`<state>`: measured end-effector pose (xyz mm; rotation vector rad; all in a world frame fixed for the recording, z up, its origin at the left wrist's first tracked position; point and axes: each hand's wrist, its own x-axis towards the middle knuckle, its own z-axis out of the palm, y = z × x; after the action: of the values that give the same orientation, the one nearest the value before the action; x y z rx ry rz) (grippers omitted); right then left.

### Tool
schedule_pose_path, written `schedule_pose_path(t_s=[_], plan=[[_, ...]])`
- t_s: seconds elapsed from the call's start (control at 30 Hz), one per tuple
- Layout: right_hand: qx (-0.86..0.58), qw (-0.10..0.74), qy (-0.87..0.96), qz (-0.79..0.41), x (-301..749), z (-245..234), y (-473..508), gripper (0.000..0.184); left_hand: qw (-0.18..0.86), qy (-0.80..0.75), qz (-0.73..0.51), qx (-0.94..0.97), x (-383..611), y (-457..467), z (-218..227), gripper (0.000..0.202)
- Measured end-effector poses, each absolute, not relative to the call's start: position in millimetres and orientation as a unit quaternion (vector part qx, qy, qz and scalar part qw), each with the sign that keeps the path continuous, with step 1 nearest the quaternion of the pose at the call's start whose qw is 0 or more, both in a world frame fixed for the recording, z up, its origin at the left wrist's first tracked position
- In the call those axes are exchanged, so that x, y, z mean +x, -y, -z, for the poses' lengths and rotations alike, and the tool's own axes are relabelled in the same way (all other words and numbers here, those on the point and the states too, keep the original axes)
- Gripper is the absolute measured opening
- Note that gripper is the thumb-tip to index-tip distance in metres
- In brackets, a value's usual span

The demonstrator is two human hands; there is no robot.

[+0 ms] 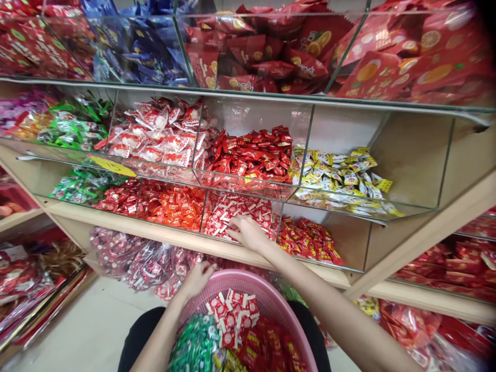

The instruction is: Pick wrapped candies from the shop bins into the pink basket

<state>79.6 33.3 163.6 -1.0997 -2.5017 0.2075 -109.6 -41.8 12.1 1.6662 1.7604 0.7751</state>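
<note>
My right hand (247,232) reaches over the front edge of a lower bin with small red-and-white wrapped candies (256,206). Its fingers are curled down together among the wrappers, and what they pinch, if anything, is hidden. At the rim of a pink plastic basket (267,289), my left hand (199,279) has its fingers closed on the edge. The basket stands between my legs. Inside it lie red-and-white candies (234,312), green wrapped candies (196,341), dark red packets (267,346) and some yellow ones (228,360).
Clear-fronted shelf bins rise ahead, with red candies (251,155), yellow-and-white candies (344,173) and larger red packets (271,54) higher up. A yellow price tag (112,165) hangs at left. Bagged candies (143,263) lie under the wooden shelf edge (155,227).
</note>
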Motion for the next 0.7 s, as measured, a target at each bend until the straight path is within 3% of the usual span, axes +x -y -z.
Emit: schedule_pose_path(t_s=[0.1, 0.2, 0.7], plan=[[-0.416, 0.182, 0.889, -0.062, 70.4, -156.0, -39.6, 0.021, 0.294, -0.661, -0.291, 0.626, -109.9, 41.3, -11.3, 0.044], [-0.427, 0.184, 0.883, -0.068, 66.0, -149.5, -40.6, 0.014, 0.297, -0.662, -0.293, 0.622, -110.1, 41.4, -11.5, 0.044], [-0.451, 0.297, 0.84, -0.048, 79.2, -148.5, -28.2, 0.019, 0.298, -0.66, -0.294, 0.623, -109.5, 42.9, -15.5, 0.043]])
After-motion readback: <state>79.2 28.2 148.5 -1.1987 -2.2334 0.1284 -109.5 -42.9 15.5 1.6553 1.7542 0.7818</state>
